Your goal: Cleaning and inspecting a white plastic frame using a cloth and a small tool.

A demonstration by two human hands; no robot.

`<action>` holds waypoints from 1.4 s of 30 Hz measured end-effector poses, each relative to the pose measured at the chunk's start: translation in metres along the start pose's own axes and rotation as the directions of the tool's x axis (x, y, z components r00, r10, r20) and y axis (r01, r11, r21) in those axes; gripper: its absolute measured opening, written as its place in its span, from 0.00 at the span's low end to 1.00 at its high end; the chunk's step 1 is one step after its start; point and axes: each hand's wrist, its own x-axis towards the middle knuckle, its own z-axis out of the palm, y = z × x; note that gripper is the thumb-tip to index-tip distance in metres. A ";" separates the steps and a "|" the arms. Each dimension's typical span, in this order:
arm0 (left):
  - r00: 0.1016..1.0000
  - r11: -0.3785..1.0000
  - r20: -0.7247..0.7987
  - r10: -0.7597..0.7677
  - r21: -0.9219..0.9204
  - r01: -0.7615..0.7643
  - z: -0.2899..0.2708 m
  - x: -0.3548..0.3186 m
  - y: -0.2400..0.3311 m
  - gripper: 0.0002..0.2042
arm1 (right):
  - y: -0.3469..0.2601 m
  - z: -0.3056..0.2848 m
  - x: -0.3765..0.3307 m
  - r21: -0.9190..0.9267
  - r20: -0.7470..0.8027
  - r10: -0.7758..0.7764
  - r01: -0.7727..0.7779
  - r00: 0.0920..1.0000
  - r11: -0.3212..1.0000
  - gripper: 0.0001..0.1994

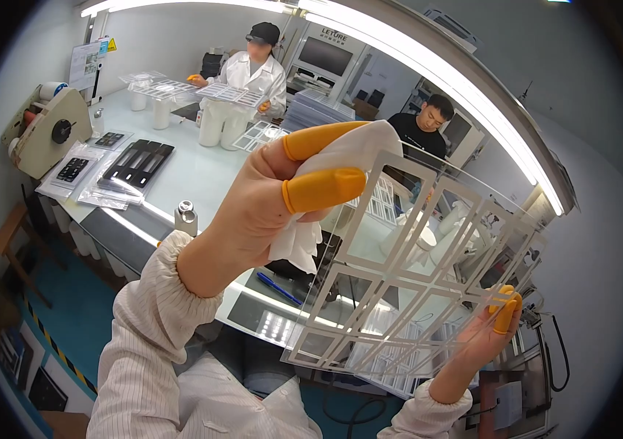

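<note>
My left hand (242, 205), with orange finger cots on its fingers, is raised in the middle and pinches a folded white wiping cloth (344, 148). Part of the cloth hangs below the palm. Just right of it is a clear panel (397, 261) printed with rows of white rectangular frames, held up at a tilt. The cloth is at the panel's upper left edge; whether it presses on the surface I cannot tell. At the panel's lower right edge, my right hand (488, 329), also in orange finger cots, grips it between thumb and fingers.
On the glass-topped bench (202, 164) are a metal bottle (186, 218), a blue pen (278, 288), black panels (137, 164) and a roll dispenser (50, 132). Across it, a person in white (253, 73) handles printed sheets; another in black (419, 132) sits right. A light tube hangs overhead.
</note>
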 end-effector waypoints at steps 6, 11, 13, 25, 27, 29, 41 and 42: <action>1.000 0.999 -0.019 0.009 0.048 -0.008 0.001 0.002 0.000 0.25 | -0.005 0.006 0.000 -0.073 -0.029 0.006 -0.008 1.000 0.997 0.12; 0.995 0.994 -0.070 0.078 0.080 -0.073 -0.009 0.001 -0.004 0.25 | -0.009 0.016 -0.004 -0.063 0.097 -0.029 0.035 0.995 0.997 0.12; 0.993 0.990 -0.080 0.081 0.122 -0.071 -0.015 0.001 -0.005 0.24 | -0.015 0.024 -0.006 -0.109 0.047 -0.037 0.041 0.998 0.993 0.11; 0.994 0.997 -0.101 0.036 -0.068 -0.043 -0.017 0.011 -0.013 0.21 | -0.024 0.027 -0.006 -0.096 0.086 -0.035 0.043 0.996 0.994 0.11; 0.991 0.988 0.082 -0.109 -0.098 0.117 -0.013 0.017 -0.016 0.22 | -0.026 0.025 -0.005 -0.066 0.108 -0.030 0.037 0.994 0.997 0.12; 0.992 0.996 0.091 -0.088 -0.005 0.089 -0.028 0.011 -0.034 0.25 | -0.023 0.028 -0.006 -0.023 0.069 -0.002 0.004 0.998 1.000 0.12; 0.822 0.676 0.380 -0.424 -0.472 0.566 -0.004 0.022 -0.054 0.17 | -0.023 0.031 -0.004 -0.115 0.031 0.014 -0.011 0.999 0.993 0.12; 0.823 0.676 0.376 -0.426 -0.472 0.565 -0.003 0.024 -0.053 0.17 | -0.023 0.031 -0.004 -0.113 0.031 0.018 -0.015 0.999 0.993 0.12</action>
